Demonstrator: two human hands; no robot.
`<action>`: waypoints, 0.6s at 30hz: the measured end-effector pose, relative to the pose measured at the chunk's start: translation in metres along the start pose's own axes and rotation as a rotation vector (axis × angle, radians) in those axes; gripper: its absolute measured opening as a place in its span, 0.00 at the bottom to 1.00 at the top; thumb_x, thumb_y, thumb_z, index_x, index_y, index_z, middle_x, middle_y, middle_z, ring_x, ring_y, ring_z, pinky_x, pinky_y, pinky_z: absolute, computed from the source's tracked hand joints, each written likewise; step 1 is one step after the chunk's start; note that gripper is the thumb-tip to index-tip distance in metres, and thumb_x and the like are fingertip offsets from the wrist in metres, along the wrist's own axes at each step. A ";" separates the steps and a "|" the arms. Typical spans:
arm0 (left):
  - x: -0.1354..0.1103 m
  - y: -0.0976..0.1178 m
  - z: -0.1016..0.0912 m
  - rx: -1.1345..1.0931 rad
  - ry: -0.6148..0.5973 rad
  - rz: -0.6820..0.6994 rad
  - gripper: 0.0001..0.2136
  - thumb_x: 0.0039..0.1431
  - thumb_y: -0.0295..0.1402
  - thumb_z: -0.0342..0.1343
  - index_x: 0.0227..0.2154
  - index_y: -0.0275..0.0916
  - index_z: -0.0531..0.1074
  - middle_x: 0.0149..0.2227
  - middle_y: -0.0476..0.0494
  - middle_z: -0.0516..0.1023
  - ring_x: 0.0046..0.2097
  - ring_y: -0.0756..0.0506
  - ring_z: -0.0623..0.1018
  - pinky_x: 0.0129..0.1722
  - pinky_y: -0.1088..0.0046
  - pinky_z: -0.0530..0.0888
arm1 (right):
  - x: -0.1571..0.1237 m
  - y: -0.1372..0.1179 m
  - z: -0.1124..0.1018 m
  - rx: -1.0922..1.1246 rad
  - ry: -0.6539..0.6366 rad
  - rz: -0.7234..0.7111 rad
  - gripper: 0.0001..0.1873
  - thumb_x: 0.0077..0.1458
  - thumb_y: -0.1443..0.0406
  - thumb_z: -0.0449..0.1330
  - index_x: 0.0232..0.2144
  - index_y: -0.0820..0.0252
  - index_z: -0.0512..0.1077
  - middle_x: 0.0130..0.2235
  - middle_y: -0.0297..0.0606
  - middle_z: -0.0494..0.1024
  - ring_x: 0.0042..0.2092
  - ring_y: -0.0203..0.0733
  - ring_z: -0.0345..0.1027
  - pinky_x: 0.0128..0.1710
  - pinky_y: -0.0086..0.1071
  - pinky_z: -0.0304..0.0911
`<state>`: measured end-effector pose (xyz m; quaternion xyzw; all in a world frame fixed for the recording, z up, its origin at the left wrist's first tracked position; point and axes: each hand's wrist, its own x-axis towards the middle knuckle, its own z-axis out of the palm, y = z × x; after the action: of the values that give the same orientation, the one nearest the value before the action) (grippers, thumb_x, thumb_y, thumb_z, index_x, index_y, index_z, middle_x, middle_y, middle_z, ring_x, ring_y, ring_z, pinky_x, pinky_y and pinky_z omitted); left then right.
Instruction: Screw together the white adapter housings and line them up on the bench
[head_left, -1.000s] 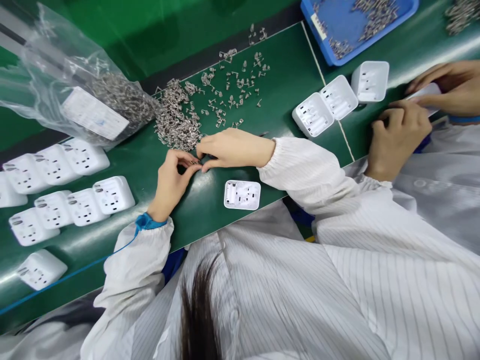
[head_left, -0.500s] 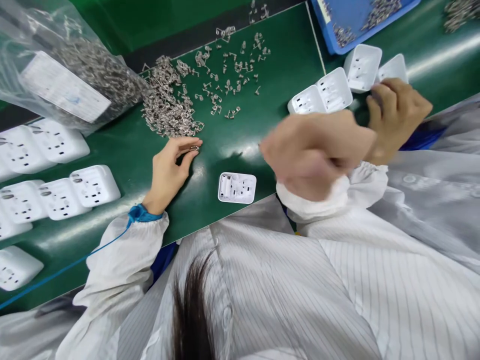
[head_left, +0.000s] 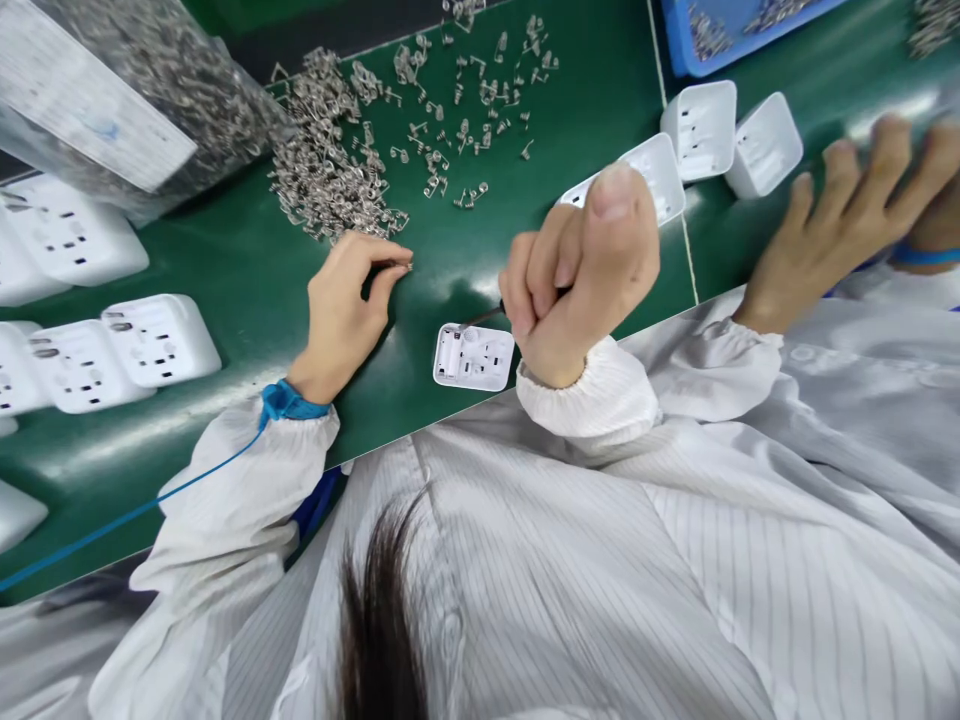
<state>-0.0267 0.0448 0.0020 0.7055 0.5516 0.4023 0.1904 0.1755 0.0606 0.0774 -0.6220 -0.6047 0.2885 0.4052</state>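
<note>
My left hand [head_left: 341, 310] pinches a small metal spring [head_left: 403, 265] between thumb and fingertips, just below a heap of loose springs [head_left: 330, 160]. Fingers wrapped and thumb raised, my right hand [head_left: 581, 270] grips a thin dark-shafted tool [head_left: 484, 317], its handle hidden in the fist. The tool's tip reaches the upper left of a white plastic socket housing [head_left: 480, 372]. This housing lies open side up near the table's front edge, with slots and a small fitted part at its left end.
Finished-looking white socket housings [head_left: 161, 340] stand in rows at left, beside a clear bag of springs [head_left: 202, 100]. At right are open white shells [head_left: 701, 130], a blue tray [head_left: 682, 50] and a co-worker's hand [head_left: 832, 220]. Several springs lie scattered on the green table [head_left: 450, 270].
My right hand has moved left and the tool tip is now at the housing. My left hand still pinches the spring. The co-worker's hand has moved right, away from the shells.
</note>
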 end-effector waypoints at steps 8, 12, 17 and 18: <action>-0.005 0.014 -0.009 0.031 -0.095 0.262 0.18 0.69 0.31 0.51 0.60 0.43 0.67 0.61 0.42 0.71 0.66 0.38 0.66 0.67 0.53 0.61 | -0.013 -0.020 0.027 0.274 0.142 -0.044 0.12 0.67 0.57 0.38 0.31 0.53 0.44 0.21 0.25 0.51 0.19 0.34 0.60 0.23 0.30 0.61; -0.019 0.022 -0.007 0.133 -0.065 0.480 0.12 0.59 0.33 0.61 0.46 0.43 0.74 0.40 0.44 0.80 0.43 0.40 0.79 0.41 0.57 0.75 | -0.010 -0.024 0.013 0.381 0.146 -0.027 0.12 0.65 0.58 0.41 0.30 0.52 0.45 0.19 0.24 0.46 0.15 0.34 0.48 0.17 0.31 0.53; -0.042 0.041 0.006 0.221 -0.137 0.882 0.05 0.62 0.34 0.60 0.38 0.39 0.77 0.41 0.42 0.82 0.44 0.42 0.83 0.40 0.67 0.82 | -0.005 -0.027 -0.012 0.545 0.029 0.075 0.14 0.64 0.59 0.42 0.26 0.52 0.45 0.19 0.26 0.45 0.15 0.35 0.40 0.14 0.31 0.45; -0.046 0.046 0.009 0.267 -0.161 0.861 0.06 0.62 0.34 0.60 0.39 0.37 0.78 0.43 0.39 0.82 0.46 0.41 0.83 0.44 0.66 0.83 | -0.004 -0.025 -0.013 0.560 0.035 0.035 0.16 0.64 0.58 0.43 0.25 0.52 0.45 0.18 0.26 0.45 0.15 0.34 0.38 0.13 0.30 0.44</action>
<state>0.0056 -0.0114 0.0130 0.9178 0.2389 0.3140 -0.0446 0.1728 0.0532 0.1048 -0.5011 -0.4836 0.4406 0.5665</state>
